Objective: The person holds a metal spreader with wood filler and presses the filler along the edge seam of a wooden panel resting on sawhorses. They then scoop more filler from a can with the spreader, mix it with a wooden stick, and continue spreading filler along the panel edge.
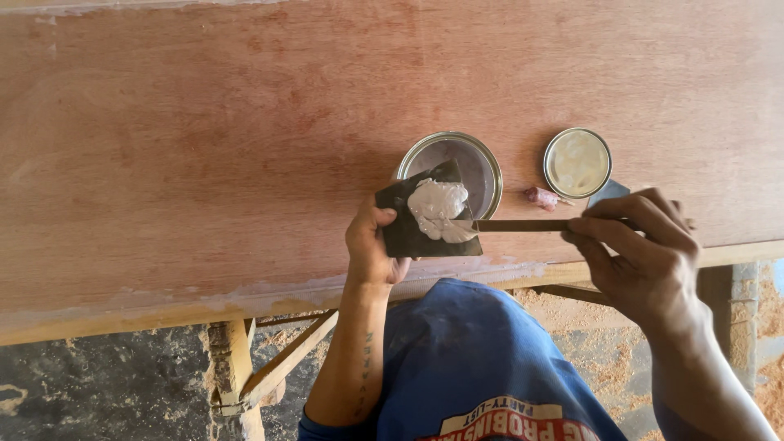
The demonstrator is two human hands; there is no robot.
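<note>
My left hand (370,245) grips a dark square plate (411,229) by its left edge, held level above the near edge of a reddish plywood sheet (204,139). A lump of pale grey putty (438,208) lies on the plate. My right hand (645,245) holds a thin putty knife (523,225) by its handle, and the blade tip touches the putty's right side. An open tin (457,163) sits just behind the plate, partly hidden by it.
The tin's round lid (577,162) lies upside down to the right. A small pinkish lump (541,196) and a bluish scraper corner (608,193) rest beside it. A wooden trestle (237,367) stands under the sheet. Sawdust (604,351) covers the floor.
</note>
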